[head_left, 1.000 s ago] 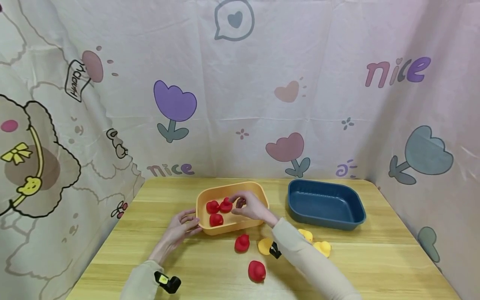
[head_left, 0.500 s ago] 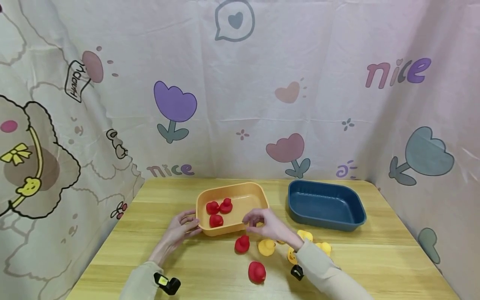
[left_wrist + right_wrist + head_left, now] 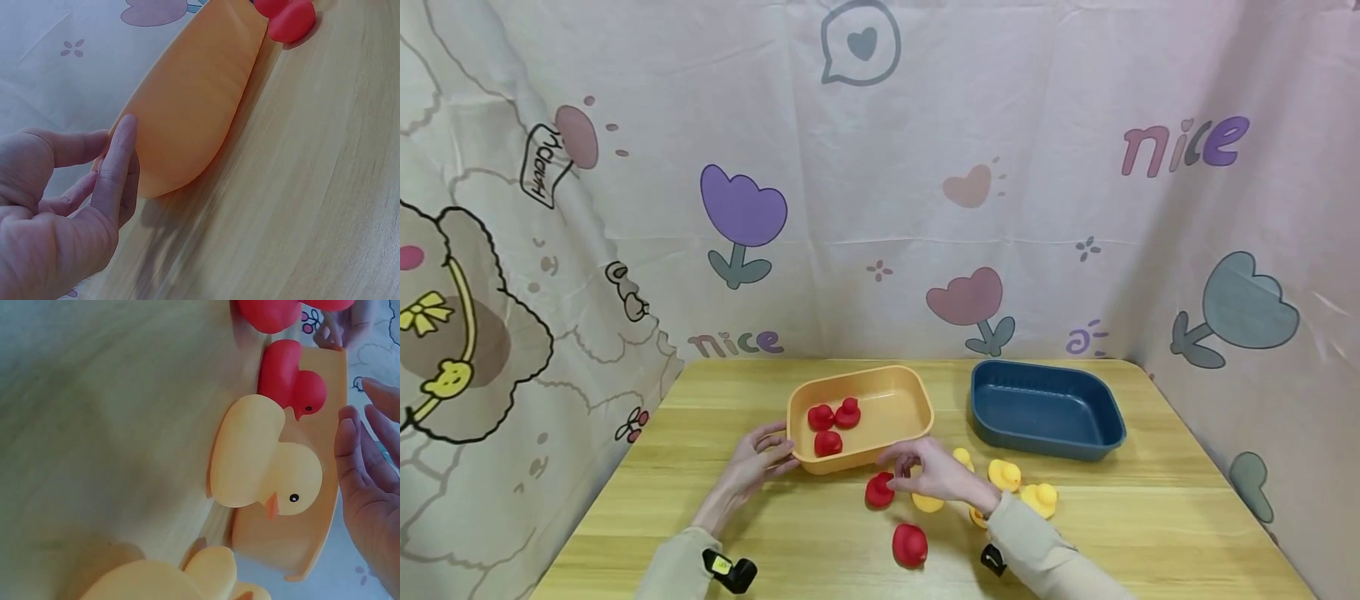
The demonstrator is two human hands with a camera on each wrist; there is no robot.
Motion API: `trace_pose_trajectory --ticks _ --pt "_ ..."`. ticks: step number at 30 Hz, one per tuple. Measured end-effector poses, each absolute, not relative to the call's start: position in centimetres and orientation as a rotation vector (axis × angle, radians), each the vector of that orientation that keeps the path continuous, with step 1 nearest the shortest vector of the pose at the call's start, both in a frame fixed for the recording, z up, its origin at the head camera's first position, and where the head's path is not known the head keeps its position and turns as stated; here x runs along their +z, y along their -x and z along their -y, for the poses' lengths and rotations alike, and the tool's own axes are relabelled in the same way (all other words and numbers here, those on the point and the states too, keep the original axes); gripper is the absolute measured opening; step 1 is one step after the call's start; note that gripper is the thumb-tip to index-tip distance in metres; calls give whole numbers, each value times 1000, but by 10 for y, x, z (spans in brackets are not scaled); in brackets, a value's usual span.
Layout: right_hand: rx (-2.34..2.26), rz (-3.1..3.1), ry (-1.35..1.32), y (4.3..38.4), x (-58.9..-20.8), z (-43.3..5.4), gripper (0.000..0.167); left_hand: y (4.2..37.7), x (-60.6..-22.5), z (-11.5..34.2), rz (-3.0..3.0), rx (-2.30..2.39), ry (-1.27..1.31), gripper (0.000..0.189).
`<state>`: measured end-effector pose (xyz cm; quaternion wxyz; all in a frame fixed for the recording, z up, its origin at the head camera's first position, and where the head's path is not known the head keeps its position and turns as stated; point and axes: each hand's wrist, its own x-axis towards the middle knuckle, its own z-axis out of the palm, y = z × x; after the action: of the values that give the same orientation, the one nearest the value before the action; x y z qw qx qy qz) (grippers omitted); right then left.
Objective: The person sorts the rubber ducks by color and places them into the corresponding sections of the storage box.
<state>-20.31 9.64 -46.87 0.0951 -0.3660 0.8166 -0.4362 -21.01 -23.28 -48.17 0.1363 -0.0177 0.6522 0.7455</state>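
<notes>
My left hand (image 3: 752, 457) grips the left end of an orange plastic tray (image 3: 868, 460), its rim pinched between thumb and fingers in the left wrist view. Inside that tray sit several red rubber ducks (image 3: 828, 443). Over the tray's front side, my right hand (image 3: 934, 468) hovers with loosely bent fingers and nothing between them. Its fingertips are right beside a red rubber duck (image 3: 880, 491) on the table. Partly hidden under the palm is a yellow rubber duck (image 3: 250, 456), seen whole in the right wrist view.
Another red duck (image 3: 910, 546) lies closer to the front. Several yellow ducks (image 3: 1040, 499) are grouped right of and under the right forearm. A dark blue tray (image 3: 1047, 412) stands at the back right of the wooden table (image 3: 1180, 517). A printed curtain (image 3: 865, 208) hangs behind.
The right hand has come out of the orange tray, back toward the front, and lowered next to the red duck. The left hand has kept its grip on the tray.
</notes>
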Motion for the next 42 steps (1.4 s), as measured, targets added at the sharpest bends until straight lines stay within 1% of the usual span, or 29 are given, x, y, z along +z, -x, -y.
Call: trace_pose_trajectory --ticks 6,18,31,42 --pt "-1249 -2411 1069 205 -472 -96 34 211 -483 233 -1884 2164 50 61" --pt "-1199 -2389 1106 208 -477 -95 35 212 -484 233 -1888 2164 52 60" --pt "-1137 -2420 1218 211 -483 -92 26 210 -481 233 -1905 2147 48 62" --pt "-1100 -2441 1204 212 -485 -91 25 208 -478 232 -1904 2147 45 62"
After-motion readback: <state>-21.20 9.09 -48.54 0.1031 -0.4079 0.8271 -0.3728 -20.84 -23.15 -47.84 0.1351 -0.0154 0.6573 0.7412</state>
